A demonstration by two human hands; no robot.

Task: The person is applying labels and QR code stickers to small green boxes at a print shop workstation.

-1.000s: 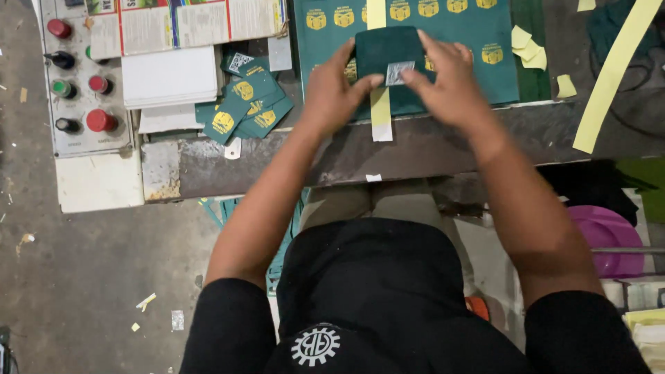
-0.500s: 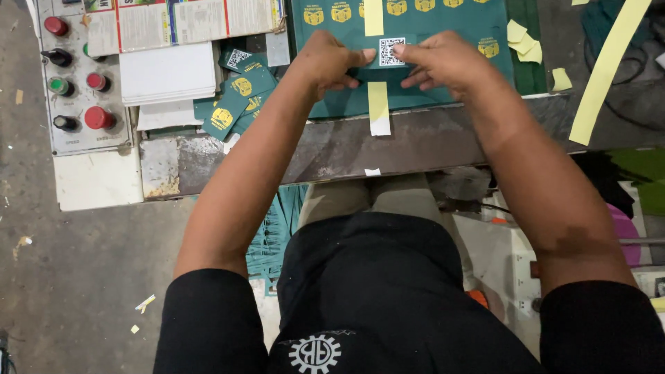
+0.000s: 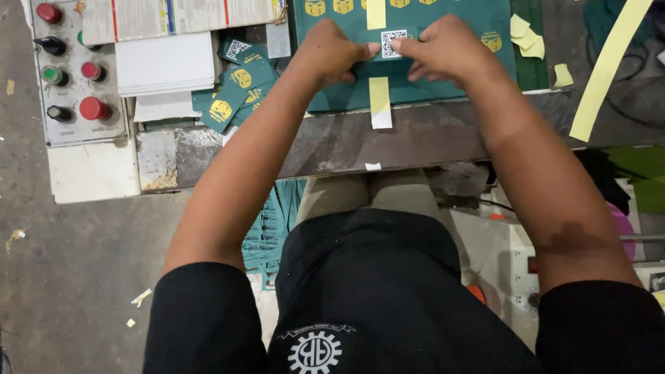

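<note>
The small green card (image 3: pixel 393 43) is pinched by both hands, left hand (image 3: pixel 332 52) and right hand (image 3: pixel 450 48) (edges should be kept square on the green sheet (image 3: pixel 478 28)).

A small dark green card (image 3: pixel 392 43) lies flat on a larger green sheet (image 3: pixel 478 21) printed with rows of yellow emblems, at the far edge of a worn metal bench. A white square code patch shows on the card's face — the rest is mostly covered. The left hand (image 3: pixel 334 52) pinches its left edge, the right hand (image 3: pixel 450 48) its right edge, fingertips nearly meeting over it. A pale yellow strip (image 3: pixel 379 97) runs beneath the card.
</note>
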